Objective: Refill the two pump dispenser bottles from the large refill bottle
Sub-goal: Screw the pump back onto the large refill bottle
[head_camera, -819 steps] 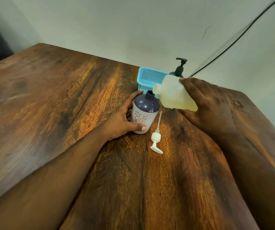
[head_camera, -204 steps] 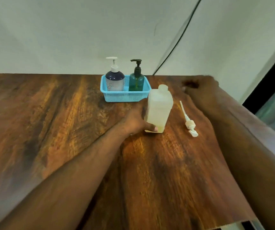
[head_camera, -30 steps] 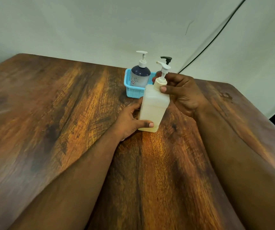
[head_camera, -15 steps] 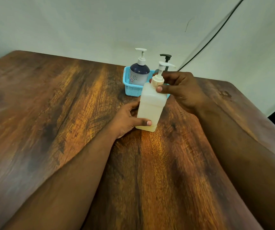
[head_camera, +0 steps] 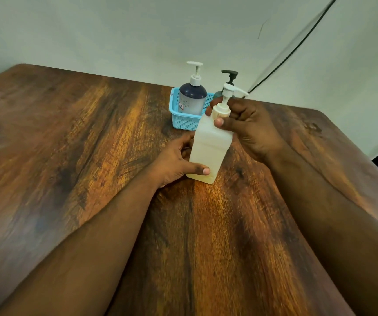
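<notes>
The large translucent refill bottle (head_camera: 209,147) stands upright on the wooden table (head_camera: 92,156), with a thin layer of yellowish liquid at its bottom. My left hand (head_camera: 174,160) grips its lower body. My right hand (head_camera: 245,124) pinches the collar of the white pump head (head_camera: 225,99) seated in the bottle's neck. Behind them, a light blue basket (head_camera: 183,120) holds a dark blue pump bottle (head_camera: 192,99) with a white pump. A green pump bottle with a black pump (head_camera: 229,75) stands beside it, mostly hidden by my right hand.
A pale wall rises right behind the basket, with a black cable (head_camera: 293,46) running diagonally across it. The table's right edge (head_camera: 352,142) falls away close to my right forearm. Bare wood stretches to the left and toward me.
Over the last second my right hand's fingers have shifted around the pump collar and the nozzle has swung toward the right. The refill bottle and my left hand stay put.
</notes>
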